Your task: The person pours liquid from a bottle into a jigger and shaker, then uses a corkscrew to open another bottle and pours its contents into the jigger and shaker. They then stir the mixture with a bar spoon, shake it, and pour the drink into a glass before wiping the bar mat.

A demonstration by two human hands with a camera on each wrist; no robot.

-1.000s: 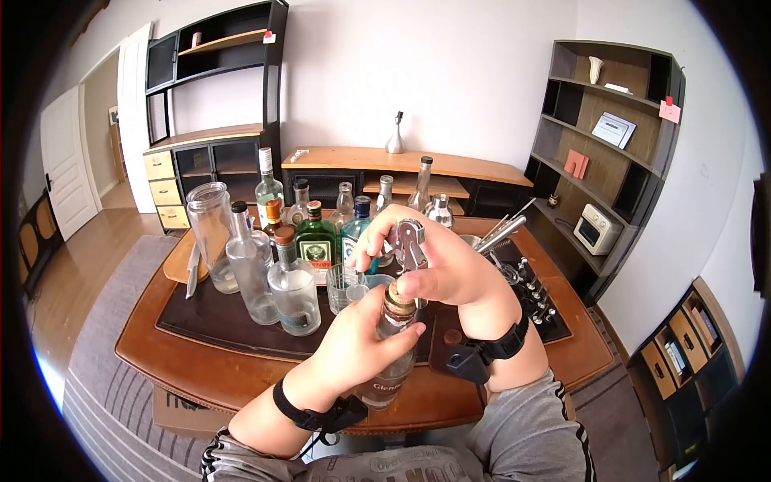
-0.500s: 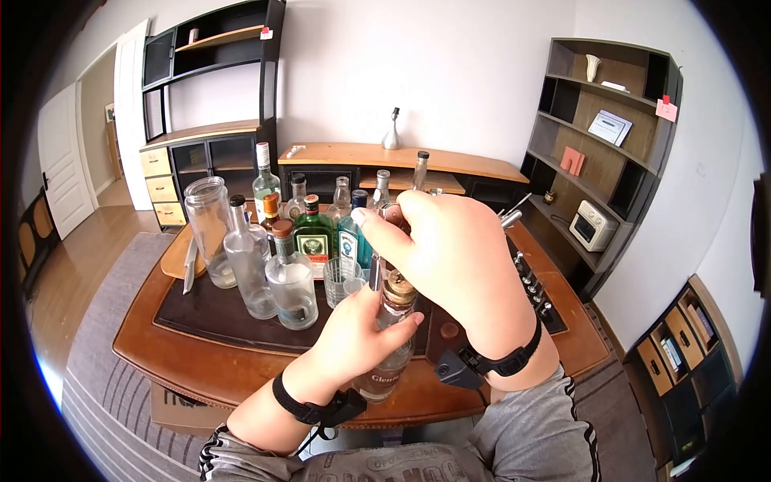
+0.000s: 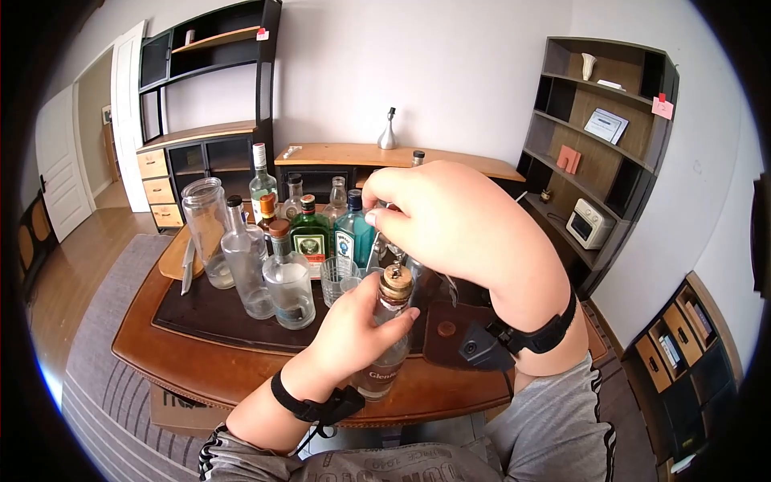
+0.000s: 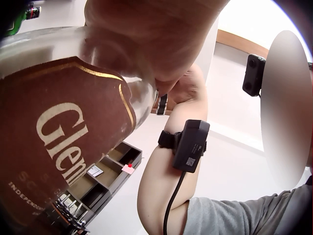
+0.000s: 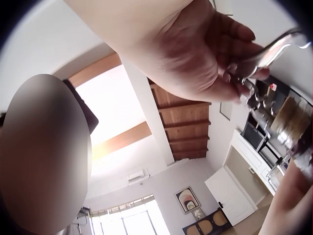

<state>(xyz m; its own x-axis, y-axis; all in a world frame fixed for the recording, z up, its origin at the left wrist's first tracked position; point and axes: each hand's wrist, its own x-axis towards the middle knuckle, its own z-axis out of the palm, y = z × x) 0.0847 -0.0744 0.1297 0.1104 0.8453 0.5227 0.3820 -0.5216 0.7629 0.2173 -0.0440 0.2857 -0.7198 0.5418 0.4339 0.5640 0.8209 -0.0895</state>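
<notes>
In the head view my left hand (image 3: 349,329) grips the neck of a clear glass bottle (image 3: 377,376). A cork (image 3: 397,278) sits in its mouth. The bottle's brown label (image 4: 63,127), lettered "Glen", fills much of the left wrist view. Above the cork, my right hand (image 3: 450,221) pinches a metal corkscrew (image 5: 244,73) between thumb and fingers. The right hand's back faces up and hides much of the tool in the head view. A shiny curved lever (image 5: 283,46) of the corkscrew sticks out beyond the fingers in the right wrist view.
Several bottles stand on the desk's left half, among them a green one (image 3: 308,233), a blue one (image 3: 353,233) and a clear one with a brown stopper (image 3: 287,285). A tumbler (image 3: 337,281) stands near my left hand. A knife (image 3: 187,269) lies far left.
My right hand has turned over at the cork, its back now upward and its wrist swung out to the right, turning the corkscrew. The left hand keeps its grip on the bottle.
</notes>
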